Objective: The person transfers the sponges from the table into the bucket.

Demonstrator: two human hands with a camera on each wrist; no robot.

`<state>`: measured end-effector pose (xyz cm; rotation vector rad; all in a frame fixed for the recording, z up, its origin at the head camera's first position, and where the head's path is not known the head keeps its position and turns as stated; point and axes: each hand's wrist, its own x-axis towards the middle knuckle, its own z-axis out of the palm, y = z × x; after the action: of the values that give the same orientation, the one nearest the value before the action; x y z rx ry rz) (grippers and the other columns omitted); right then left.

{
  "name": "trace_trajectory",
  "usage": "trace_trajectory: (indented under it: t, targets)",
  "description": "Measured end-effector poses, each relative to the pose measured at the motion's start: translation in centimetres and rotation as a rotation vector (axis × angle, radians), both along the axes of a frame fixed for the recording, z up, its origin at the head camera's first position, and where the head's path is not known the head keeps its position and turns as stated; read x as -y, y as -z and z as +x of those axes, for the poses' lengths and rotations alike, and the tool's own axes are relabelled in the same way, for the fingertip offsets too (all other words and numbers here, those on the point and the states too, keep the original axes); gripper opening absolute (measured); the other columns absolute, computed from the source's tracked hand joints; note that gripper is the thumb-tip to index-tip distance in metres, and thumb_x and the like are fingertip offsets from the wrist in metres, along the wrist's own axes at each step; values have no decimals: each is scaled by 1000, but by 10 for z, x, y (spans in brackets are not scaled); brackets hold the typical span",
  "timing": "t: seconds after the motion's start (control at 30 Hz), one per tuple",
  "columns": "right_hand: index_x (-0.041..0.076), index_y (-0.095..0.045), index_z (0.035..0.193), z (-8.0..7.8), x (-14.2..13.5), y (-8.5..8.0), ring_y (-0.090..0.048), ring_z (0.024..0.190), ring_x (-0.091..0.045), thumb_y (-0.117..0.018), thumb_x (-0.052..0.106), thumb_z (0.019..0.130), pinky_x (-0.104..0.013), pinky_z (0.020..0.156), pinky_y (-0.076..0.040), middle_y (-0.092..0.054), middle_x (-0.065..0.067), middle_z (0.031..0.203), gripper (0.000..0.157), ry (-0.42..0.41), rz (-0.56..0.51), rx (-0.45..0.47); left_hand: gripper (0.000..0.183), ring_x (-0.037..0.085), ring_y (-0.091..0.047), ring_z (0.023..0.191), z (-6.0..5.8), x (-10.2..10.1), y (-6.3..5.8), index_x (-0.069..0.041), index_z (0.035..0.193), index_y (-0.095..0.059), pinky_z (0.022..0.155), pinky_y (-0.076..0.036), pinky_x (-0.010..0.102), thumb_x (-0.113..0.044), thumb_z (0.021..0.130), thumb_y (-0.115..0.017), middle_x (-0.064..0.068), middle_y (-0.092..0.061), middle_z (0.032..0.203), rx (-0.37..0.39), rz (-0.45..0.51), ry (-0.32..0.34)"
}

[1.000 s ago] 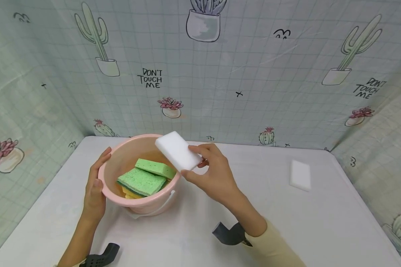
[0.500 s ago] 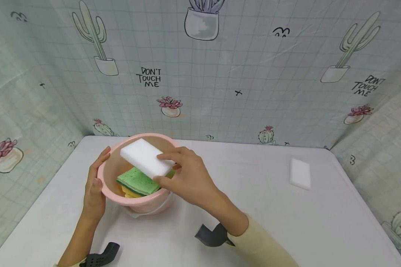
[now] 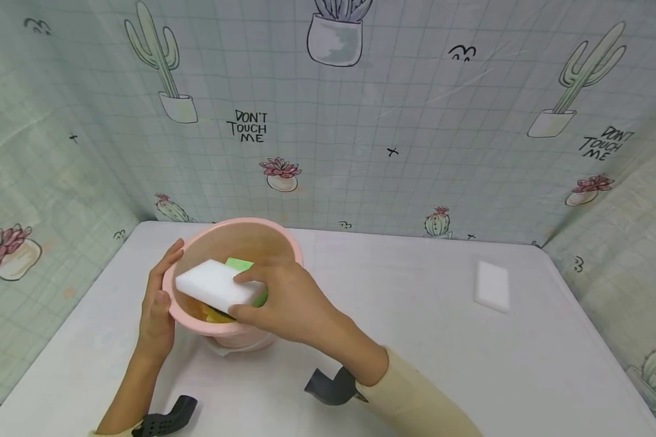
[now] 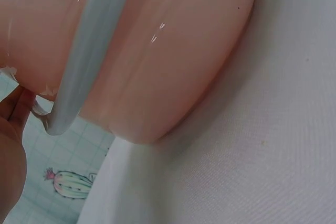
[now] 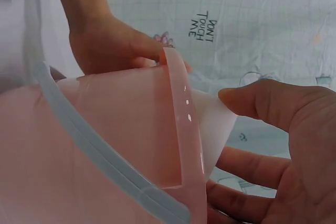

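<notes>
A pink bucket (image 3: 254, 240) with a pale handle (image 4: 94, 51) stands at the left of the white table. My left hand (image 3: 157, 309) holds its left side at the rim, fingers against the outside. Between thumb and fingers, my right hand (image 3: 292, 303) pinches a white block-shaped sponge (image 3: 210, 285). This sponge is tilted inside the bucket's mouth, over the other sponges. Beneath it show parts of a green sponge (image 3: 239, 264) and something yellow (image 3: 217, 315). In the right wrist view the white sponge (image 5: 215, 124) sticks out past the rim, under my thumb.
Another white sponge (image 3: 492, 286) lies flat on the table (image 3: 393, 303) at the far right. A cactus-print cloth (image 3: 328, 121) hangs behind the table and along both sides. Each wrist wears a dark camera mount (image 3: 166, 416).
My right hand has carried the white sponge leftward and down, from above the bucket's right rim into its mouth, covering most of the green sponges. My left hand stays on the bucket.
</notes>
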<state>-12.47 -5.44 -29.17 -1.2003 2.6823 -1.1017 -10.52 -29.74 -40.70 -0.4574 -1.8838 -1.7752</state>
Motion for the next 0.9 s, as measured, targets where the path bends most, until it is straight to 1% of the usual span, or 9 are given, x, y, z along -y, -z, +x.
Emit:
trace_trajectory:
  t: [0.17, 0.23, 0.27, 0.4, 0.5, 0.57, 0.67, 0.8, 0.9]
  targets:
    - [10, -74, 106, -1, 3, 2, -54, 77, 0, -75, 33, 79, -14, 66, -44, -69, 11, 91, 36, -11, 57, 26, 63, 27, -19, 141, 2, -1, 0, -2, 144, -36, 106, -31, 22, -40, 95, -46, 12, -22, 155, 18, -10, -20]
    - [10, -74, 104, -2, 4, 3, -54, 71, 0, -75, 34, 79, -14, 63, -43, -68, 12, 86, 35, 1, 88, 11, 63, 27, -19, 141, 2, -1, 0, -2, 144, -36, 106, -31, 21, -41, 95, -46, 11, -22, 155, 19, -11, -22]
    - [10, -74, 103, -2, 5, 4, -54, 71, 0, -75, 34, 79, -14, 62, -43, -68, 12, 85, 34, 11, 102, -4, 63, 27, -19, 141, 2, -1, 0, -2, 144, -36, 106, -31, 21, -41, 95, -46, 12, -22, 155, 16, -6, -19]
    - [10, -73, 104, -5, 8, 5, -56, 84, -5, -75, 36, 78, -17, 67, -45, -67, 6, 97, 36, 68, 174, -86, 62, 27, -19, 141, 0, 0, 1, -1, 143, -36, 106, -30, 20, -40, 96, -46, 13, -22, 155, -7, -3, -4]
    - [13, -72, 109, -7, 10, 6, -53, 103, -10, -76, 38, 78, -20, 73, -48, -62, 2, 111, 39, 108, 229, -122, 62, 27, -19, 141, 0, 0, 1, -1, 143, -36, 105, -31, 20, -39, 96, -45, 13, -21, 155, -12, -8, 0]
    - [16, -72, 110, -8, 11, 7, -49, 112, -14, -77, 39, 78, -22, 76, -48, -62, 2, 113, 40, 121, 260, -134, 62, 26, -19, 141, 0, 0, 0, -1, 143, -36, 105, -31, 19, -39, 96, -46, 13, -22, 155, -8, -13, -6]
    - [18, -72, 110, -10, 14, 9, -42, 122, -21, -77, 43, 78, -23, 82, -48, -63, 3, 114, 41, 130, 299, -143, 62, 26, -20, 141, 0, -1, -1, -2, 143, -37, 104, -32, 19, -40, 96, -46, 13, -22, 155, 3, -16, -15]
    - [20, -72, 111, -11, 15, 11, -42, 122, -23, -75, 49, 77, -26, 85, -48, -63, 4, 115, 45, 122, 325, -139, 62, 26, -20, 141, 0, -1, -2, -2, 143, -37, 104, -32, 19, -40, 95, -46, 12, -22, 155, 11, -19, -20]
    - [19, -71, 113, -12, 15, 12, -44, 121, -20, -73, 48, 80, -27, 82, -50, -63, 4, 116, 44, 120, 288, -127, 63, 26, -19, 141, 1, -1, -2, -2, 143, -37, 104, -32, 19, -41, 95, -46, 12, -22, 155, 13, -17, -21]
